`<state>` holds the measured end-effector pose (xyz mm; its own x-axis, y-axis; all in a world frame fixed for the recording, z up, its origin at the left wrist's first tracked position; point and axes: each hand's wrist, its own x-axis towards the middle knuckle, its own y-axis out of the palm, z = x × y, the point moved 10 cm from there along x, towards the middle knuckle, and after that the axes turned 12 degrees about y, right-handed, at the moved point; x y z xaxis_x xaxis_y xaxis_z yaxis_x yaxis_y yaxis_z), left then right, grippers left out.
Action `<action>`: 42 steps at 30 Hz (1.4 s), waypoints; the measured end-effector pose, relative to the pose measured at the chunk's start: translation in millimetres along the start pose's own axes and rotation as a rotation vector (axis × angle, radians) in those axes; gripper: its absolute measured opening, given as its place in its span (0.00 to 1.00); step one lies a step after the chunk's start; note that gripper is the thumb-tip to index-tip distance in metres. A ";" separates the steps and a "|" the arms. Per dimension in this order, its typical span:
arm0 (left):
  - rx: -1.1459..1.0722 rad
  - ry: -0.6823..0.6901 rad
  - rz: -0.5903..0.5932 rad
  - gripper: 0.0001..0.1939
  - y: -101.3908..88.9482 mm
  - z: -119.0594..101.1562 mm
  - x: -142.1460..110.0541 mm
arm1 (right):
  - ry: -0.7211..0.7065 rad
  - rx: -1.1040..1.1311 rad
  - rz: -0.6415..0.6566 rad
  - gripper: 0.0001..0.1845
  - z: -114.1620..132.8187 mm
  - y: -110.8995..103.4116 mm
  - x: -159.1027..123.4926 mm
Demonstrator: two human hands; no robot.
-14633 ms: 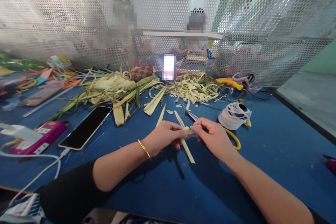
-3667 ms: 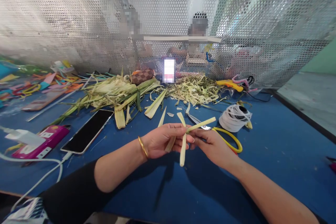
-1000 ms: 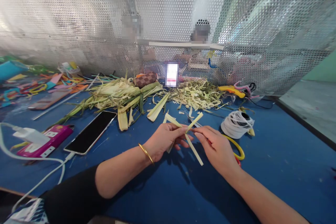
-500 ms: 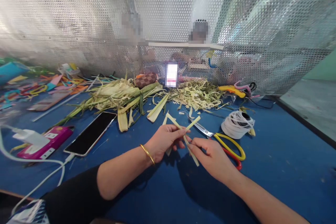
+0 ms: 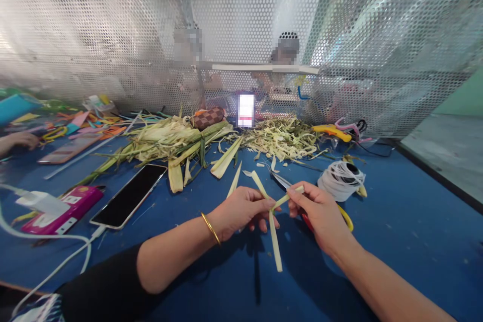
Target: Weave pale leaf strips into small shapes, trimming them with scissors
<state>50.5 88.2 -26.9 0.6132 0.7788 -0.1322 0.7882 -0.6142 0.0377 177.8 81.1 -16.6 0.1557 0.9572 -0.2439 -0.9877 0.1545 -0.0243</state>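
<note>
Pale, flat strips of what look like dried corn husk (image 5: 275, 246) cross between my two hands, above the blue table. My left hand (image 5: 245, 209), with a gold bangle at the wrist, pinches them where they cross. One end hangs down and another points up and away. My right hand (image 5: 315, 209) pinches the end of the strip that slants up to the right. Scissors (image 5: 345, 218) with yellow and red handles lie partly hidden behind my right hand. A spool of white cord (image 5: 341, 180) stands just beyond it.
Piles of husk (image 5: 162, 138) and shredded scraps (image 5: 285, 138) lie along the perforated metal screen (image 5: 234, 15). To the left are a charging phone (image 5: 130, 196) and a magenta power strip (image 5: 73, 211). Another person's hand (image 5: 20, 142) is at the far left.
My right hand has moved up and right, from the lower strip end to the upper right one. The lower end now hangs free. Another person's hand has appeared at far left.
</note>
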 end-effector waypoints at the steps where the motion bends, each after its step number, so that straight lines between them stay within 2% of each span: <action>1: 0.011 0.004 -0.002 0.15 -0.4 -0.3 0.0 | -0.033 -0.032 -0.057 0.16 2.8 -7.3 0.7; 4: 0.087 -0.010 0.023 0.14 2.0 1.5 -1.5 | -0.265 -0.260 -0.246 0.13 28.3 -22.8 -6.9; 5: 0.121 -0.021 0.047 0.14 4.8 3.2 -2.6 | -0.350 -0.358 -0.255 0.12 37.6 -19.0 -11.5; 7: 0.193 -0.046 0.106 0.15 12.2 7.6 -5.7 | -0.430 -0.515 -0.163 0.11 44.9 -1.2 -17.4; 11: 0.271 -0.065 0.194 0.15 24.4 13.5 -10.8 | -0.285 -0.551 0.124 0.09 27.7 30.7 -19.8; 14: 0.268 -0.066 0.202 0.15 26.0 13.7 -11.8 | -0.216 -0.471 0.186 0.12 20.1 36.0 -20.3; 20: 0.305 -0.075 0.186 0.15 21.5 10.3 -11.7 | -0.152 -0.350 0.060 0.11 21.1 17.7 -16.0; 24: 0.294 -0.080 0.162 0.18 19.6 7.3 -11.8 | -0.214 -0.377 -0.015 0.11 32.6 11.0 -20.9; 28: 0.316 -0.077 0.104 0.23 14.6 6.1 -11.2 | -0.357 -0.502 -0.050 0.09 44.5 14.1 -31.6; 34: 0.297 -0.068 -0.031 0.22 0.0 6.5 -7.3 | -0.755 -0.728 -0.194 0.08 64.5 22.3 -60.8; 38: 0.143 -0.054 -0.109 0.20 -5.1 5.4 -5.0 | -0.840 -0.788 -0.305 0.08 68.2 21.3 -70.8; 42: -0.029 -0.044 -0.107 0.15 -0.2 5.2 -3.8 | -0.901 -0.820 -0.323 0.06 67.3 27.9 -78.2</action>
<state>47.7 84.7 -31.6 0.5231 0.8329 -0.1807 0.8506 -0.5235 0.0496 139.1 27.0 67.0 0.0263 0.7810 0.6240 -0.5710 0.5241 -0.6319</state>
